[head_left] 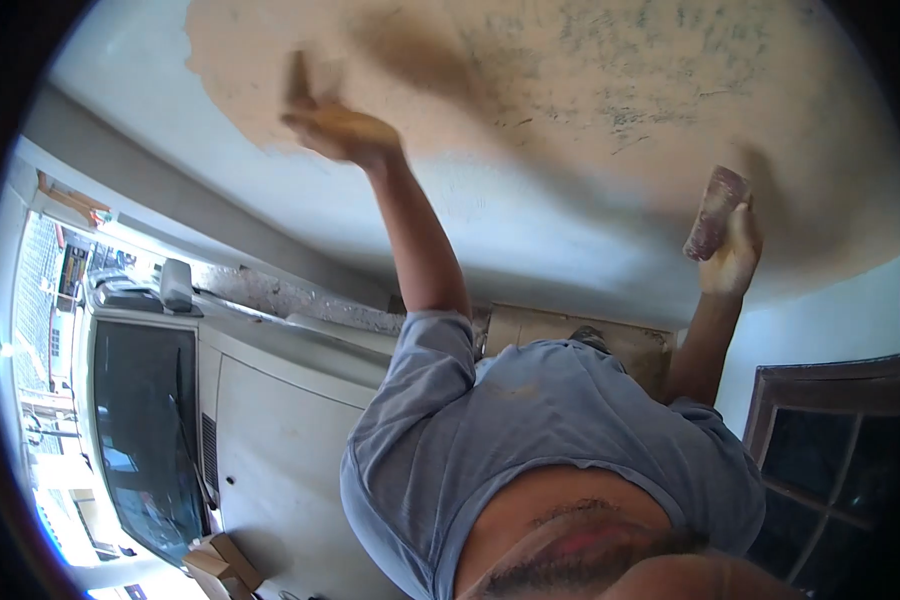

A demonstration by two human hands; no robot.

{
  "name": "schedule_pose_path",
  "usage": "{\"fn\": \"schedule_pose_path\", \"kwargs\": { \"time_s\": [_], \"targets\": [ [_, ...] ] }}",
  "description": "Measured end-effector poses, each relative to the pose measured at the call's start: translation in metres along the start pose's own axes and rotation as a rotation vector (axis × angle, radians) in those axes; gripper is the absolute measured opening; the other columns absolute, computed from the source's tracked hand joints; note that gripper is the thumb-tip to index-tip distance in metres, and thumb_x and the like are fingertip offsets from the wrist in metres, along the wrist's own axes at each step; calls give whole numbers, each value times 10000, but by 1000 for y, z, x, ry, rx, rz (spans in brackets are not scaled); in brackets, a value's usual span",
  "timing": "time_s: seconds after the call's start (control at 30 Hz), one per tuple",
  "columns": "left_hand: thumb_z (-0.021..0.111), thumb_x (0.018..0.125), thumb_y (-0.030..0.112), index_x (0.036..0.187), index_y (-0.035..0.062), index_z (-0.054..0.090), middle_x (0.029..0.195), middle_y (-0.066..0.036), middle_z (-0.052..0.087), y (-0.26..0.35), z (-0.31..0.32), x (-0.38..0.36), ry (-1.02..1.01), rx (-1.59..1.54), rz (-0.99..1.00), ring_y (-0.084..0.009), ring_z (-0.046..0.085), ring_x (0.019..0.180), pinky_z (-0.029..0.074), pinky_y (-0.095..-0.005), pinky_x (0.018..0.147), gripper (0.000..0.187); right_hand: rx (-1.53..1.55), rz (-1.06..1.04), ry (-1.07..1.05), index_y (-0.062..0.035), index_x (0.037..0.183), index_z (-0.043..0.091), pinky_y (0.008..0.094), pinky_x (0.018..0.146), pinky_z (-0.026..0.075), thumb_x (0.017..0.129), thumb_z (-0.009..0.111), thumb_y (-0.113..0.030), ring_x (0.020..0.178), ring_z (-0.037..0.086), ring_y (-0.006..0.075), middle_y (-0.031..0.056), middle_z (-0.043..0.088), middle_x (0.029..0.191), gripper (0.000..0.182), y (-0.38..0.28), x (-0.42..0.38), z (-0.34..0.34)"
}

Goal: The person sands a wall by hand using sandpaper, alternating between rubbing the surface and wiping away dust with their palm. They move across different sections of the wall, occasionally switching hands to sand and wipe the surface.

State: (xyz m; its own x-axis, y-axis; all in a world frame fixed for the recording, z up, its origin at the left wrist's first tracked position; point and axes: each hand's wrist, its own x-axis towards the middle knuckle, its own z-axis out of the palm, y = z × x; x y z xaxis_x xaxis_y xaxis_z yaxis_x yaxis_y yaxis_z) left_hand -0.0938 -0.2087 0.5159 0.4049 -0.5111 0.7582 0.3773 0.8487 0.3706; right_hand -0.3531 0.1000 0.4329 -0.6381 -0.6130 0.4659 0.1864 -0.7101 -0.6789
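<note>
My left hand (340, 130) is raised at the upper left, close to a pale surface with a tan patch (570, 70). Motion smears its fingers, and whether it holds anything cannot be made out. On the right, my right hand (735, 250) is closed around a worn, dusty reddish-brown block (717, 213). The block is near the lower right part of the tan patch; contact with the surface is unclear. Dark mottled marks show on the patch between and above the hands.
A white vehicle (290, 400) with a dark windshield (145, 430) is at the left. Near it lies a cardboard box (220, 570). A brown-framed window (810, 450) is at the lower right. My grey shirt (560, 410) fills the lower middle.
</note>
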Motion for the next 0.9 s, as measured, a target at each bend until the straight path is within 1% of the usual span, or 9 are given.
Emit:
{"fn": "schedule_pose_path", "kwargs": {
  "time_s": [0.27,0.37,0.47,0.57,0.7,0.8,0.83,0.87,0.9],
  "targets": [
    [337,949,578,1526,31,150,1567,-301,14,3,122,-44,-540,1050,316,-553,-31,1414,-9,-677,1114,817,78,-88,-105,-9,1276,535,345,895,491,1002,509,-192,1081,597,177,88,629,1168,331,-11,-3,-27],
    [551,882,298,1223,72,530,1277,-178,408,-9,117,-170,-1058,751,842,-401,338,1236,144,-661,1058,410,90,-96,91,-5,1328,464,379,897,482,982,549,-206,1026,590,176,83,603,1142,409,-17,-7,-33],
    [648,855,266,972,124,685,818,-41,682,15,100,-192,-1537,254,678,-208,671,852,416,-452,991,187,105,-216,-59,-15,1350,451,394,903,487,964,585,-229,1047,581,191,91,586,1185,462,-35,-12,-40],
    [768,778,294,955,72,691,896,-115,691,-29,59,-121,-1116,289,547,-261,678,839,501,-414,865,294,95,-260,68,-35,1334,462,406,880,500,945,619,-230,1024,586,210,89,576,1186,463,-53,-28,-80],
    [510,951,394,1338,10,517,1414,-310,414,26,143,50,-265,654,692,-452,308,1371,256,-555,1104,545,206,-241,151,-42,1316,479,417,900,490,951,612,-241,1011,589,220,84,579,1168,437,-65,-35,-103],
    [425,978,427,1375,47,480,1468,-287,348,29,208,44,-244,779,744,-463,227,1403,40,-714,1083,552,343,-160,-143,-47,1336,464,439,936,479,965,588,-237,1048,579,227,94,576,1199,435,-56,-33,-103],
    [442,976,500,1546,103,58,1613,-145,-47,61,227,11,-482,935,733,-411,-67,1466,8,-724,1090,794,349,-165,68,-55,1355,456,437,936,473,976,564,-232,1082,572,244,110,574,1223,432,-46,-32,-105],
    [489,933,324,1060,29,614,1067,-130,622,86,227,-10,-979,840,587,-330,526,1142,178,-670,1072,344,349,-161,279,-62,1374,448,435,936,468,988,541,-228,1115,564,261,126,573,1248,430,-39,-32,-105],
    [506,922,380,1114,74,606,1190,-120,577,72,235,-54,-1114,855,763,-311,457,1240,159,-664,1092,375,379,-167,216,-59,1388,435,434,935,469,987,539,-213,1154,544,267,138,557,1273,442,-35,-29,-102]
  ]
}}
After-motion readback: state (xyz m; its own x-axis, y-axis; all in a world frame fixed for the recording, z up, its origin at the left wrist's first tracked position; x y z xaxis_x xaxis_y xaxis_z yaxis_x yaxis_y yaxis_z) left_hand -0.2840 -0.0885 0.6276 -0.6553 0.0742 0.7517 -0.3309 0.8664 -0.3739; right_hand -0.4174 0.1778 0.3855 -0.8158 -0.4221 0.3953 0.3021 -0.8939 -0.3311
